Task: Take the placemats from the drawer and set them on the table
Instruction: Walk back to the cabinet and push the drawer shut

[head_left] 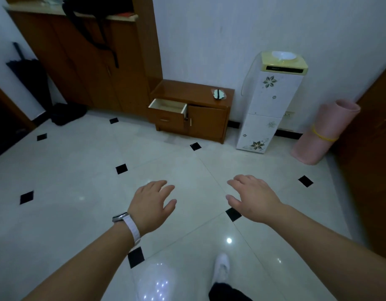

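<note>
two bare hands out front, left hand (152, 203) and right hand (253, 196), fingers spread loose, holding nothing. underfoot, glossy pale tiled floor with black diamond insets (79, 181): looks slick, risk of slipping. farther on, open pale-lined drawer (168, 106) jutting low from squat brown wooden cabinet (207, 120): could bump it. no placemats visible inside; rear part hidden. beyond, white floral water dispenser (266, 109), rolled pink mat (322, 133).

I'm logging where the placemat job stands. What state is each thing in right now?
drawer: pulled open, the visible part holds nothing
small cabinet door: shut
left hand: open, holding nothing
right hand: open, holding nothing
pink mat: rolled up, standing on end
umbrella: folded
water dispenser: no bottle on top
</note>
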### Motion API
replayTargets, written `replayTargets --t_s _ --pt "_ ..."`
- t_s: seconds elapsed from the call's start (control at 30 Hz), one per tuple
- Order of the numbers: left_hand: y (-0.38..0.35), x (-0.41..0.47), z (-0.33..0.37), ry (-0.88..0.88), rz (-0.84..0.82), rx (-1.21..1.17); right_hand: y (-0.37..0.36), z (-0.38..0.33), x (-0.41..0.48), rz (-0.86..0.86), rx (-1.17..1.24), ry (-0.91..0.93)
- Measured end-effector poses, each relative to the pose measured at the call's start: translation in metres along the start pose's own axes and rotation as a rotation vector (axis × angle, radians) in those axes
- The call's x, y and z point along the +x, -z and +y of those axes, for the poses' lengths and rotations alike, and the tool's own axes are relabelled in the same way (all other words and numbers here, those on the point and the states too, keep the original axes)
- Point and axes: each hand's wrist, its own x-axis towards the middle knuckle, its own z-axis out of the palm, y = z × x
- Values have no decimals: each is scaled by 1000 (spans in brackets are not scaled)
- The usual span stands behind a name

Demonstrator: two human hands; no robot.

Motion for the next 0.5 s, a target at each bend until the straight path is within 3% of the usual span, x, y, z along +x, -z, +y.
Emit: replayTargets --t_s 0.27,0.5 --pt "13 105 -56 156 -10 108 -8 23 156 -19 83 142" --pt "32 217 -67 220 -11 177 33 74 283 -36 69 213"
